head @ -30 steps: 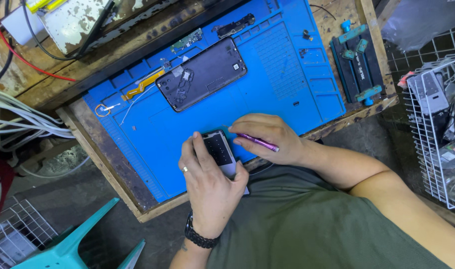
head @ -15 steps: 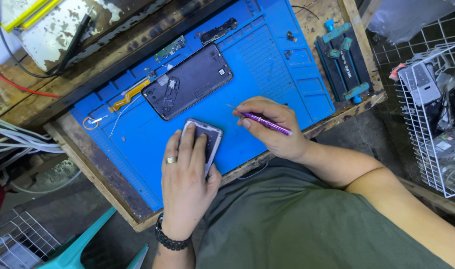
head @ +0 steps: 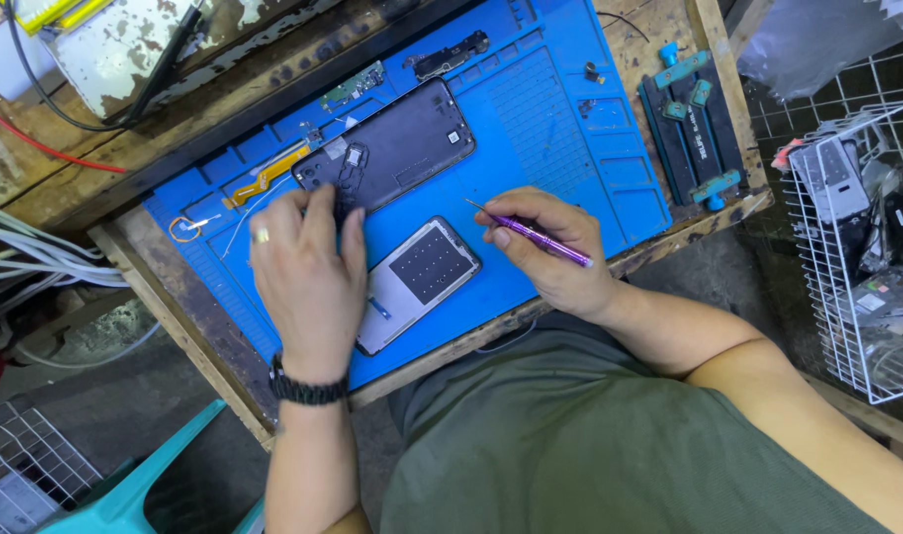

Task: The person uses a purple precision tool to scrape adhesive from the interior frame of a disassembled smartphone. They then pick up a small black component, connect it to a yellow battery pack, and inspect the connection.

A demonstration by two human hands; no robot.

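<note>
A worn wooden bench [head: 145, 257] with scuffed, dark edges carries a blue work mat [head: 560, 129] that covers most of its top. Near the middle of the mat lies an opened dark phone body [head: 392, 148], and closer to the bench's near edge a phone frame with a pale back and a dark square patch [head: 417, 282] lies flat. The left hand [head: 308, 277] is spread palm down on the mat, its fingertips touching the near corner of the phone body and its side just beside the phone frame; it grips nothing. The right hand [head: 550, 247] rests near the near edge, fingers pinched narrowly around a purple tool [head: 531, 234] whose thin tip points toward the middle of the mat. At the bench's right end sits a dark clamp with teal knobs [head: 689, 124]. Beyond that end stands a white wire basket [head: 847, 247] full of odds and ends. White cables [head: 26, 262] trail off the left end, and a teal plastic stool [head: 125, 485] stands on the grey floor below.
</note>
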